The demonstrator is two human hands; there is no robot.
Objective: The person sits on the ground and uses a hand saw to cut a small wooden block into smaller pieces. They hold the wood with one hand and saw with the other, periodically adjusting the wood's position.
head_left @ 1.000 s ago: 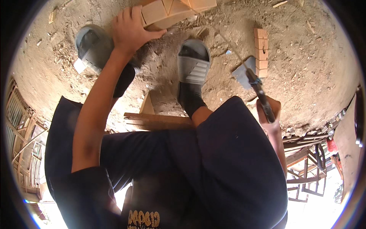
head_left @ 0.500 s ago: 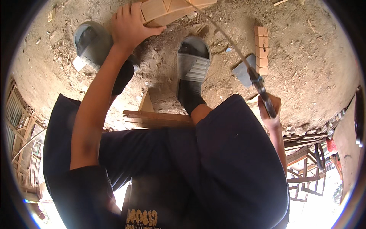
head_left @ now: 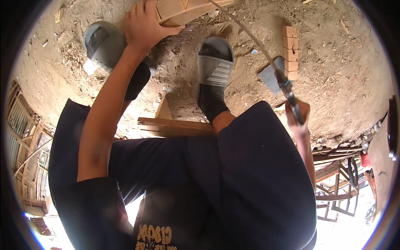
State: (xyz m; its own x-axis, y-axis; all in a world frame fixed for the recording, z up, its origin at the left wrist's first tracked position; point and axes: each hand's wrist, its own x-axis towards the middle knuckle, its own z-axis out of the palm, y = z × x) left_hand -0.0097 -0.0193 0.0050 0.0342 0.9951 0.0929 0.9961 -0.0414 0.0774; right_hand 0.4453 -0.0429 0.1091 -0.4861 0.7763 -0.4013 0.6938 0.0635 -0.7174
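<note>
Pale wood block (head_left: pixel 187 13) lay at top edge of view, partly cut off, beyond the feet; long axis ran L–R, R end tipped slightly up. L hand (head_left: pixel 143 27) nearest: at block's L end, grip part-closed round it, fingers over end, thumb splayed along near side. R hand (head_left: pixel 298 113) well apart, lower R, its grip closed round dark handle (head_left: pixel 290 95) of long thin tool. Blade (head_left: pixel 250 35) ran diag., up & L from handle, crossing block's axis obliquely, R of the V mark (head_left: pixel 183 4). Far end overlapped block in view; whether it bit in, cdn't tell. Notched wood strip (head_left: pixel 290 53) lay on dirt floor (head_left: pixel 333 83) R of blade, just beside grey plate (head_left: pixel 271 79); neither held.
</note>
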